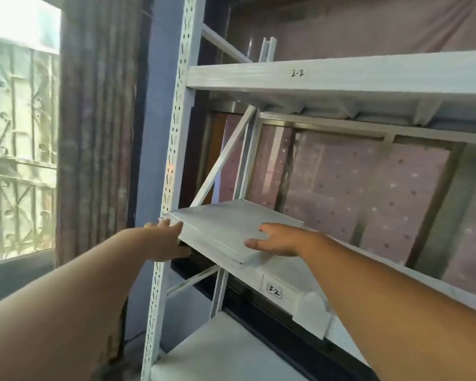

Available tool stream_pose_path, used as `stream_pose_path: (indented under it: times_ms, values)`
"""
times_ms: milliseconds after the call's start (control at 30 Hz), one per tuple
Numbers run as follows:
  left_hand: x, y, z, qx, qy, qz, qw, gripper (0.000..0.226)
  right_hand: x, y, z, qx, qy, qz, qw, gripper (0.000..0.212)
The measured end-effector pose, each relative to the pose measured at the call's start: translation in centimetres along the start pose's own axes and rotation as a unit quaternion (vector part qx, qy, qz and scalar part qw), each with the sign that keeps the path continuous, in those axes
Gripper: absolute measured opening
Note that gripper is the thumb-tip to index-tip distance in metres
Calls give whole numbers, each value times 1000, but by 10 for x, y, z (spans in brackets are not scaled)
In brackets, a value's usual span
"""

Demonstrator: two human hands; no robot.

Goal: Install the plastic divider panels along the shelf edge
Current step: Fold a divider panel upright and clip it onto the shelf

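White shelf (286, 273) carries flat stacked panels (231, 226).

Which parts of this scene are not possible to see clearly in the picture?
Head view only:
- Left hand fingertips: hidden behind the flat white plastic panel.
- What supports the panel's underside: covered by the panel itself.
- White metal shelf marked 3-2: its right end is cut off by the frame edge.
- Right hand palm: faces down, unseen.

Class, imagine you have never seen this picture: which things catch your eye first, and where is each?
First come the two bare arms reaching in from below: the left hand grips the left edge of a flat white panel, and the right hand lies flat on its near right part. The panel rests at the left end of the shelf marked 3-2, beside the perforated white upright. Above, another shelf beam is marked 2-2.
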State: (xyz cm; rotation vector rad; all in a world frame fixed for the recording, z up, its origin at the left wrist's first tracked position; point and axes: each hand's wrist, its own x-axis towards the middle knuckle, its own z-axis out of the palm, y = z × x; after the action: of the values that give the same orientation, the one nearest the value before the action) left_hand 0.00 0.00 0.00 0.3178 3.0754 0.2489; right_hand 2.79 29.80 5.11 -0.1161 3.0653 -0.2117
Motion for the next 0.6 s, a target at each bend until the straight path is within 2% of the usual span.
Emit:
stream_pose_path:
  times_ms: [200,333,467,600]
  values:
    - [-7,-67,40,-25,-11,-21,999,89,38,-53,35,11,-37,5,999,114]
    - [-11,-87,51,-14,-12,-50,999,92,44,-67,42,-51,-10,-16,999,99]
    - [-18,-83,46,-31,-17,-39,999,92,36,-76,33,-98,0,-30,995,84]
    - [-21,-64,36,-87,32,-4,996,72,20,-83,27,-113,17,-44,992,52]
